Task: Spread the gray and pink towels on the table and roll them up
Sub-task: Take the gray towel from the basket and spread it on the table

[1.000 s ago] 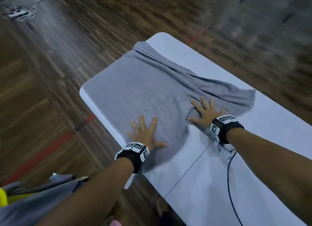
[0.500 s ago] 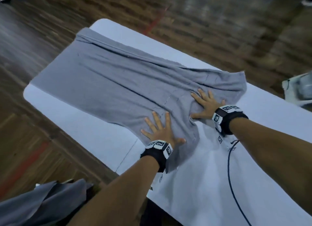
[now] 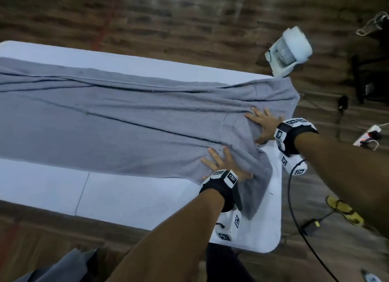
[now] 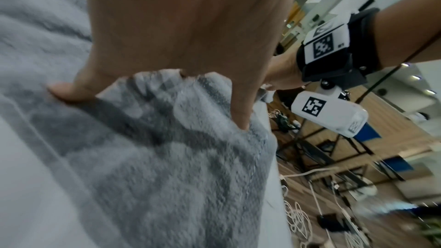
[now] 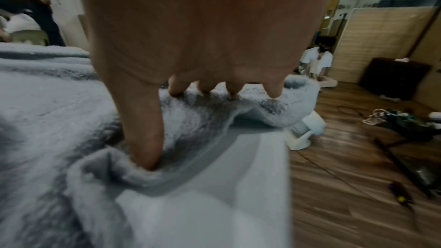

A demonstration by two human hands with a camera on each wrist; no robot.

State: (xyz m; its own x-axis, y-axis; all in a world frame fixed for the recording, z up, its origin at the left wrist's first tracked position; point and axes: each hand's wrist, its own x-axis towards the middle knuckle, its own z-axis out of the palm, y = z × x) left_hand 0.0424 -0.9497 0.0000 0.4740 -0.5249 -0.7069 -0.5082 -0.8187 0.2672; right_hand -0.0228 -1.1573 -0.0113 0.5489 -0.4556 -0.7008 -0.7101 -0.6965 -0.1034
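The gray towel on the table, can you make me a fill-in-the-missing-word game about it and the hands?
1. The towel spread on the table is colored ____.
2. The number of hands pressing flat on it is ____.
3. The left hand and right hand press with fingers that are ____, not curled.
4. The floor around the table is made of ____.

Missing words: gray; two; straight; wood

gray towel (image 3: 130, 132): fuzzy matt terry cloth, creased | desk (image 3: 134, 199): smooth white plastic, matt | floor (image 3: 189, 22): wood planks, slight sheen
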